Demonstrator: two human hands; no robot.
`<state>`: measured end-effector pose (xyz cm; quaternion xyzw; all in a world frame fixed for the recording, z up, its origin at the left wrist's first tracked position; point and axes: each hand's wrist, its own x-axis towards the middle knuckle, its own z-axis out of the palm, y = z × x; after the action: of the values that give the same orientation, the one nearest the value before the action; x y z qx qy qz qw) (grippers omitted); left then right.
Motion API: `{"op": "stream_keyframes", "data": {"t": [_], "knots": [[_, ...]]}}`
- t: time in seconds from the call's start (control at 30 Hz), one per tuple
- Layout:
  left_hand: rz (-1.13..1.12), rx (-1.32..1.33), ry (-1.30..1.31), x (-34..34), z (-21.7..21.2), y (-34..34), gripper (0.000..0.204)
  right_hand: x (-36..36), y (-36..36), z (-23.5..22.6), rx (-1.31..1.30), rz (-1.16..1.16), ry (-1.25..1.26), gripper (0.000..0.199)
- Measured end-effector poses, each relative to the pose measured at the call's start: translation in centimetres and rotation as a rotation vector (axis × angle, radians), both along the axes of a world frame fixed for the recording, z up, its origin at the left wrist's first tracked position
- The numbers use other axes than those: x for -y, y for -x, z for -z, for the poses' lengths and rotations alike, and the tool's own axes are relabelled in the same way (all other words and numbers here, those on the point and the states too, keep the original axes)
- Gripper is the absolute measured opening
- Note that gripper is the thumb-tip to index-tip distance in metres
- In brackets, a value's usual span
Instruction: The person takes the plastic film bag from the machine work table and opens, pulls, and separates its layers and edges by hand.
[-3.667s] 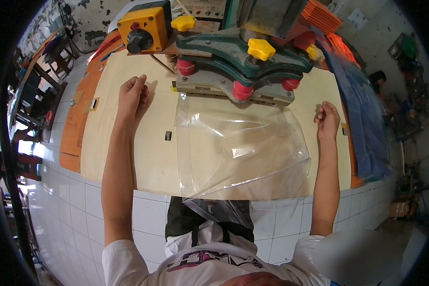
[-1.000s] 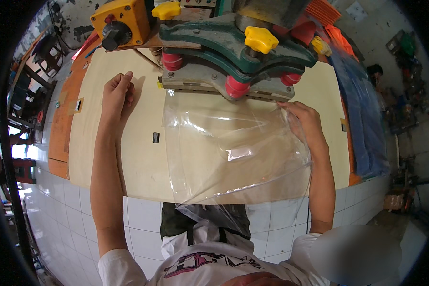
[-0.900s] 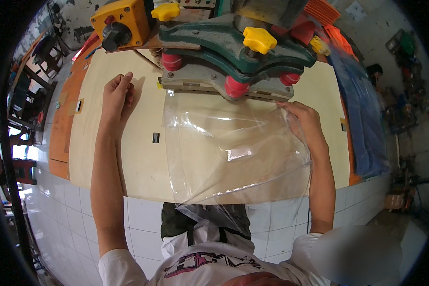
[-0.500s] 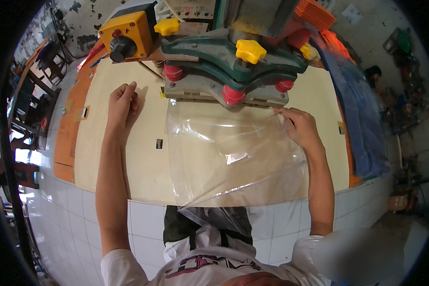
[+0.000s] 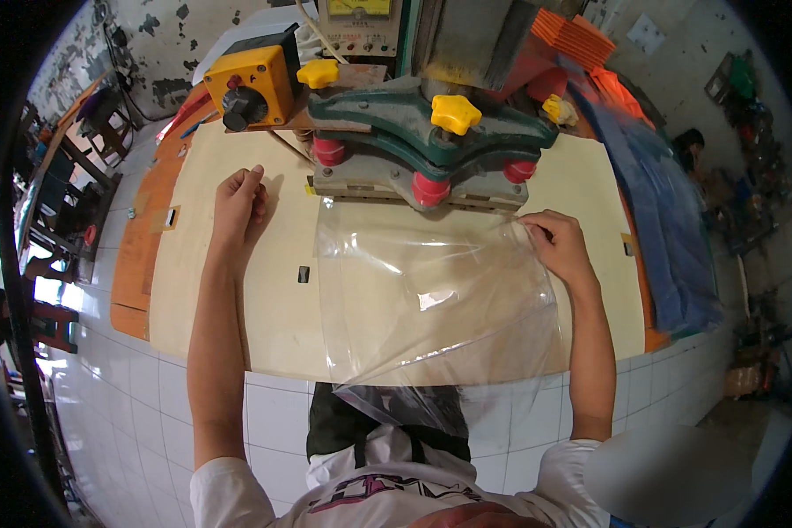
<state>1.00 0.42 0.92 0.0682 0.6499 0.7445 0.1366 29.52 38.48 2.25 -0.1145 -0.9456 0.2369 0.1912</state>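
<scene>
My left hand [image 5: 238,207] rests on the cream table sheet, left of the press, fingers curled into a loose fist with nothing seen in it. My right hand [image 5: 558,246] pinches the upper right edge of a clear plastic sheet [image 5: 396,308], just beside the press head's right end. The plastic sheet spreads over the table, with folds and shiny creases, and its lower part hangs past the front edge over my lap. Its far edge meets the press head [image 5: 431,158], which is green and grey with red knobs and yellow star knobs; whether it is clamped there I cannot tell.
A yellow control box [image 5: 251,88] with a black dial stands left of the press. Blue plastic sheeting [image 5: 656,211] drapes over the table's right side, and orange folded material [image 5: 572,37] lies behind it. Small dark pieces, one a black tab [image 5: 303,274], sit on the cream sheet [image 5: 273,326].
The whole view has shifted slightly. My right fingers have drawn a little to the right, away from the press edge, still pinching the plastic. My left hand stays curled in place.
</scene>
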Motion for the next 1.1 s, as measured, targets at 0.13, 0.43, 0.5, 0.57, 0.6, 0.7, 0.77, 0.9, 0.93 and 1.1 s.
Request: {"op": "stream_keyframes", "data": {"t": [0.13,0.43,0.5,0.57,0.6,0.7,0.77,0.9,0.93,1.1], "knots": [[0.002,-0.029,0.033,0.1,0.0,0.0,0.033,-0.2,0.0,0.4,-0.091,0.012,0.073,0.015],[0.010,-0.049,0.031,0.3,0.2,0.4,0.033,-2.6,0.0,1.3,-0.180,0.267,0.081,0.012],[0.009,-0.077,0.071,0.3,0.2,0.4,0.032,-2.5,0.0,1.0,-0.205,0.353,0.083,0.012],[0.020,-0.023,0.014,0.1,0.3,0.3,0.032,-3.2,-0.2,1.3,-0.208,0.393,0.062,0.012],[0.020,-0.025,0.014,0.2,0.3,0.3,0.032,-3.5,-0.3,1.5,-0.211,0.430,0.045,0.012],[0.018,-0.028,0.003,0.2,0.4,0.4,0.032,-4.2,-0.4,2.0,-0.301,0.423,0.067,0.012],[0.016,-0.061,0.073,0.0,0.2,0.3,0.032,-5.3,-0.6,2.6,-0.325,0.446,0.105,0.013],[0.000,-0.045,0.063,0.5,0.2,0.4,0.032,-4.0,-0.4,0.4,-0.288,0.566,0.724,0.021],[-0.004,-0.023,0.025,0.6,0.3,0.4,0.032,-4.2,-0.5,0.3,-0.289,0.568,0.723,0.021],[-0.001,-0.002,-0.045,1.3,0.6,1.2,0.032,-5.6,-1.3,0.1,-0.472,0.616,1.039,0.023]]}}
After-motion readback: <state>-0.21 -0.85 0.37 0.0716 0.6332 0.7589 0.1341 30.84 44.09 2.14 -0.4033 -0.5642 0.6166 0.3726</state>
